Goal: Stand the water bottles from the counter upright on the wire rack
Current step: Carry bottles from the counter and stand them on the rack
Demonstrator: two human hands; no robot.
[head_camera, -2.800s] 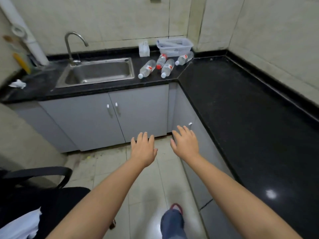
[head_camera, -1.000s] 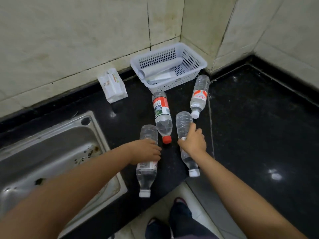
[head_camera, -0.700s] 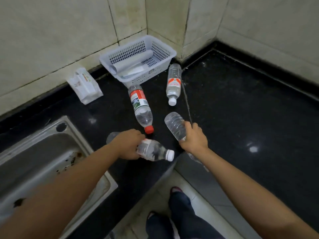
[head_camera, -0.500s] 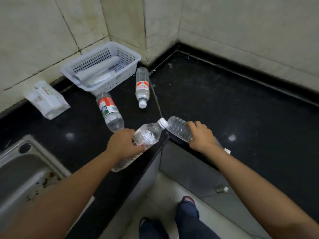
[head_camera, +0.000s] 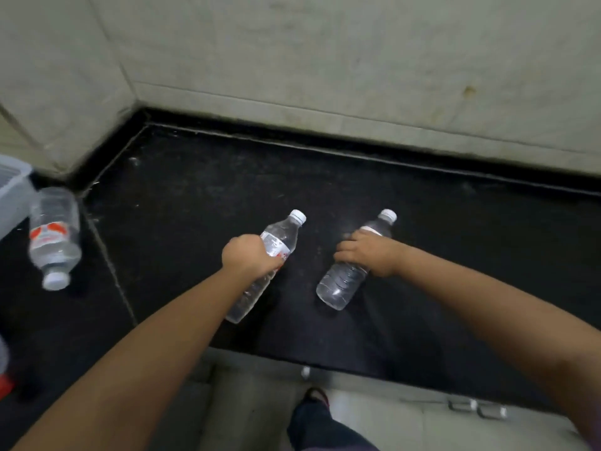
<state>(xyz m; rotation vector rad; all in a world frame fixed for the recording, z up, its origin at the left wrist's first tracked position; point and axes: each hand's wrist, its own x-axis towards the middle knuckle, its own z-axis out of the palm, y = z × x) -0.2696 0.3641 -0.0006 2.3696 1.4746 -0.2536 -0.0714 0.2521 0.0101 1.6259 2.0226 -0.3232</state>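
left hand (head_camera: 248, 258) fisted, right hand (head_camera: 369, 255) gripping

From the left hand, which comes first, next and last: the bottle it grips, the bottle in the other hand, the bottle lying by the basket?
1. Gripped bottle, inside the left hand.
2. Other bottle, to its right, in the right hand.
3. Lying bottle, far left beside the basket.

Both hands (head_camera: 250, 255) (head_camera: 367, 253) gripping tilted bottles (head_camera: 276, 242) (head_camera: 344, 281) above counter (head_camera: 195, 206).
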